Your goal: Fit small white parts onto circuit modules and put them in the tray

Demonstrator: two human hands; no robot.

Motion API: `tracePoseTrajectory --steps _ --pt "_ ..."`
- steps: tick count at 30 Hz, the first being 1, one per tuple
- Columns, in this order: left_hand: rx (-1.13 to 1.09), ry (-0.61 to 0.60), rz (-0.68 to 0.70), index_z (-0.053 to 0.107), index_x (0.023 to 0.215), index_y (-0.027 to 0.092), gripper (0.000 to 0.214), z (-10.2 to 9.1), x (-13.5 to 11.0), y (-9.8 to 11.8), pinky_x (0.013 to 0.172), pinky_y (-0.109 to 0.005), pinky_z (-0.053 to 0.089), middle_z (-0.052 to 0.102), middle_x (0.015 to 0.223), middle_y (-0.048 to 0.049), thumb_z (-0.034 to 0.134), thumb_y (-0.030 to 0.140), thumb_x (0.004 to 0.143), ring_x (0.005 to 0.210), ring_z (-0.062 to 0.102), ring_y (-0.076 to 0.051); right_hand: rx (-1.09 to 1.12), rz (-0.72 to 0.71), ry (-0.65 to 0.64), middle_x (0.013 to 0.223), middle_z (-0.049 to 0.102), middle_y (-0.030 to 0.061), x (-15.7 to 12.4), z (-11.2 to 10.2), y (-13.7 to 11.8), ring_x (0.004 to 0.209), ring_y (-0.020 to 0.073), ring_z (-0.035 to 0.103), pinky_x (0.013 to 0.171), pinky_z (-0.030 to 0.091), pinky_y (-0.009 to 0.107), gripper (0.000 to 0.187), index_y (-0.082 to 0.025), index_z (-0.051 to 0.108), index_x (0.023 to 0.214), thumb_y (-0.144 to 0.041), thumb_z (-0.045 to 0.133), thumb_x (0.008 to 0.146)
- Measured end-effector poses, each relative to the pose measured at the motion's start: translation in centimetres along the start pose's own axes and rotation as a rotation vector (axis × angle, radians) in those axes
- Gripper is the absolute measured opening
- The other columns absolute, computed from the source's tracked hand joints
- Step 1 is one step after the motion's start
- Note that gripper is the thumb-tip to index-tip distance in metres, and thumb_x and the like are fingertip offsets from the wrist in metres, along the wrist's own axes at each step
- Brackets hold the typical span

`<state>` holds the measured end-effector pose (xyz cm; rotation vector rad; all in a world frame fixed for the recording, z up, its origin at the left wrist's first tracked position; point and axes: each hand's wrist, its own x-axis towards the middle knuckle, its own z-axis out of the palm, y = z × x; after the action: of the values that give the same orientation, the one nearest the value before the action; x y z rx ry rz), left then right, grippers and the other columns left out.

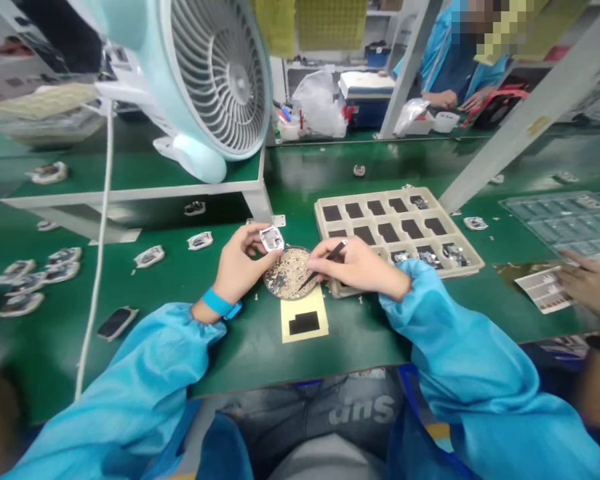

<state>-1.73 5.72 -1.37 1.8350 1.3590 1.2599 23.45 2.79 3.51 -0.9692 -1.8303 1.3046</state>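
My left hand (243, 263) pinches a small white device housing (271, 239) by its edges, just over the far left rim of a round dish. That dish (294, 270) holds many tiny tan and dark parts. In my right hand (347, 265) is a pair of black tweezers (336, 251), slanting down with the tips over the parts in the dish. Whether the tips grip a part is too small to tell. Under the dish's near side lies a yellow paper (290, 332) bearing a black rectangular piece (304, 323).
A cream compartment tray (473, 261) with dark pieces and small parts stands behind my right hand. Several housings (25, 283) lie at left, near a white cable (97, 267). A fan (220, 73) rises at back left. At right, another person's hand (587, 287) touches a label sheet (543, 290).
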Motion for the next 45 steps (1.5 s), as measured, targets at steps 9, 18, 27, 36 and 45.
tracePoseTrajectory --steps 9,18,27,36,45 --pt "-0.552 -0.166 -0.186 0.059 0.125 0.017 0.065 0.7 -1.5 0.7 0.072 -0.028 0.054 0.076 0.103 -0.0093 0.090 0.024 0.069 0.085 0.070 -0.018 -0.095 -0.088 0.311 0.083 0.078 0.0013 -1.2 -5.5 -0.9 0.063 0.0139 0.069 0.056 0.058 0.027 0.020 -0.025 0.082 0.086 -0.036 0.090 0.072" --pt "-0.669 -0.215 -0.155 0.061 0.129 0.019 0.064 1.4 -2.4 1.1 0.087 -0.031 0.059 0.073 0.110 -0.0082 0.088 0.018 0.072 0.096 0.071 -0.019 -0.282 -0.009 -0.210 0.081 0.076 0.0041 -1.3 -1.3 -1.2 0.069 0.0156 0.067 0.058 0.049 0.029 0.020 -0.020 0.081 0.086 -0.040 0.082 0.082" --pt "-0.588 -0.307 -0.127 0.060 0.137 0.023 0.061 2.0 -3.7 1.2 0.078 -0.026 0.057 0.069 0.120 -0.0093 0.081 0.015 0.080 0.086 0.067 -0.014 -0.415 -0.113 -0.246 0.090 0.078 0.0030 -1.5 -0.7 -1.2 0.086 0.0178 0.070 0.083 0.055 0.033 0.010 -0.023 0.080 0.090 -0.031 0.080 0.086" --pt "-0.483 -0.319 -0.142 0.064 0.137 0.022 0.060 1.8 -3.7 1.5 0.078 -0.033 0.060 0.070 0.112 -0.0095 0.080 0.017 0.080 0.084 0.068 -0.019 -0.429 -0.097 -0.215 0.090 0.077 0.0038 -1.4 -1.0 -0.7 0.085 0.0185 0.070 0.080 0.056 0.034 0.013 -0.024 0.081 0.093 -0.035 0.078 0.087" --pt "-0.269 -0.355 -0.078 0.064 0.138 0.022 0.058 1.7 -3.8 1.6 0.072 -0.029 0.057 0.070 0.113 -0.0087 0.076 0.016 0.081 0.078 0.064 -0.016 -0.338 -0.045 -0.196 0.089 0.077 0.0027 -1.7 -1.4 -1.4 0.081 0.0182 0.071 0.075 0.058 0.032 0.009 -0.024 0.081 0.089 -0.033 0.079 0.086"
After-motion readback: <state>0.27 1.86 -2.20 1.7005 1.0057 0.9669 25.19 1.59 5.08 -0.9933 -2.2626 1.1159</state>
